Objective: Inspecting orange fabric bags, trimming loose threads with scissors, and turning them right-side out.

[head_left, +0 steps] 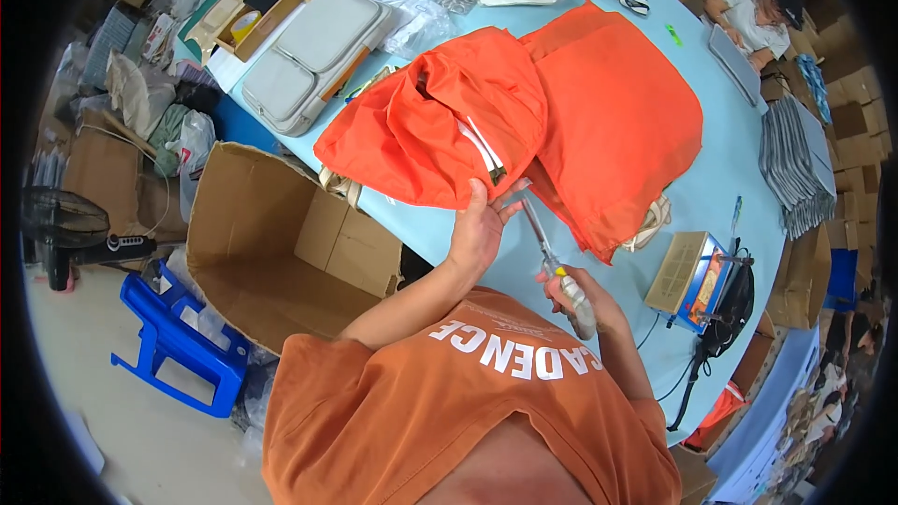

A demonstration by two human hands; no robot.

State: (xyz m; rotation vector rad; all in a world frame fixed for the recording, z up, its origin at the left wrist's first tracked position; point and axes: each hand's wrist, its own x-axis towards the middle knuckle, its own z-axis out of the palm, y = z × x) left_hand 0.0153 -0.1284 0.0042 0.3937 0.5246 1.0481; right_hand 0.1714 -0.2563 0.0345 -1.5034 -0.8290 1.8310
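Crumpled orange fabric (402, 136) is lying just beyond the left hand (475, 232), whose fingers are resting parted at its edge, grip unclear; flatter orange fabric (622, 122) is lying farther right. The right hand (599, 297) is gripping a metal-shafted tool (549, 253). White strips (483, 147) are protruding above the left fingertips; handling is looking unfinished, nothing showing clearly as done.
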